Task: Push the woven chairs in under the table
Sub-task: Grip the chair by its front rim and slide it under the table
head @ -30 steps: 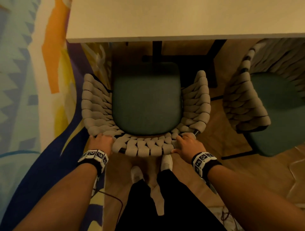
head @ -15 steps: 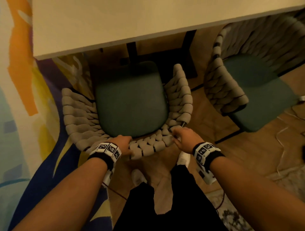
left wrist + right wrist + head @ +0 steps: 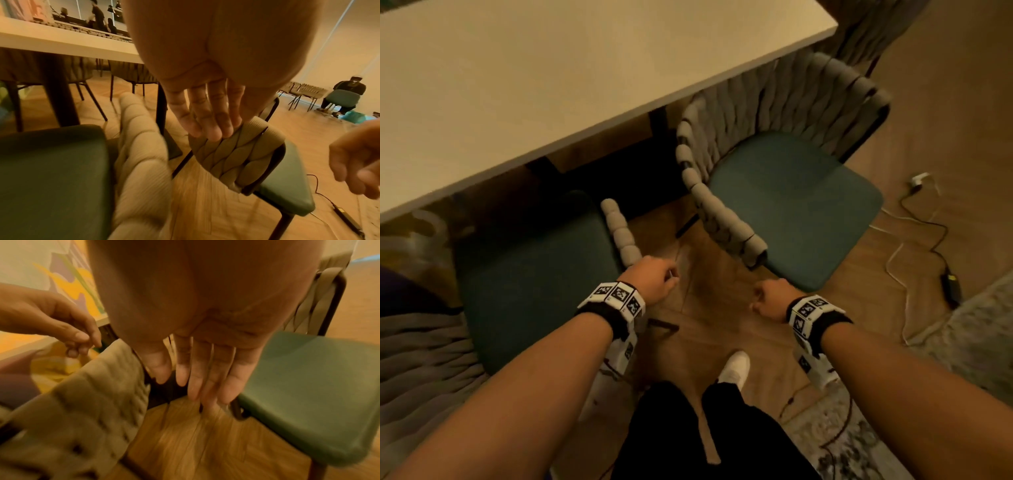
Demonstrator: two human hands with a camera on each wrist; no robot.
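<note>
Both hands are empty, my left hand [image 3: 654, 279] and right hand [image 3: 772, 298] with fingers loosely slack, though blur hides detail. Between them and the table [image 3: 551, 85] the second woven chair [image 3: 784, 178] stands turned sideways; I'd grip its stiff frame, since soft webbing probably gives.
</note>
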